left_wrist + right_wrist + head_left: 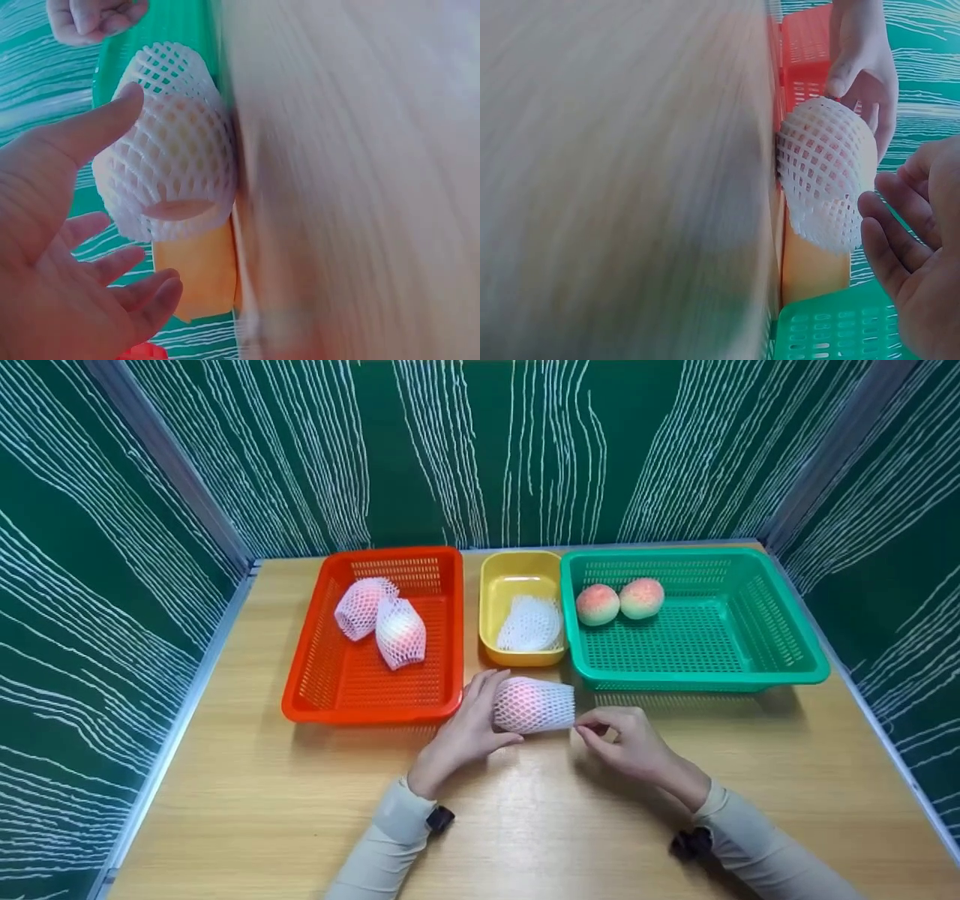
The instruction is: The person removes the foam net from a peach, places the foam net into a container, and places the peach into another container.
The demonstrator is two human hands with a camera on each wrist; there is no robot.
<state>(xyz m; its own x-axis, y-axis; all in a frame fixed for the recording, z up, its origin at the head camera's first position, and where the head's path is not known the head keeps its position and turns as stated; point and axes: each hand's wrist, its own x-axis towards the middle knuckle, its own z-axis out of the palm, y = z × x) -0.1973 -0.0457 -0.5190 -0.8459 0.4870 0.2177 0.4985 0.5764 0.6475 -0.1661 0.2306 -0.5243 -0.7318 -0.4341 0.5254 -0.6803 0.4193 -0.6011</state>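
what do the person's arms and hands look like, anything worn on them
The left sleeve and right sleeve are long, plain and pale beige-grey, reaching the wrists. Each wrist carries a small dark, blocky device, left device and right device. The left hand and right hand are ungloved.

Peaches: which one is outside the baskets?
The netted peach between the left hand and right hand; two netted peaches lie in the red basket, two bare peaches in the green basket.
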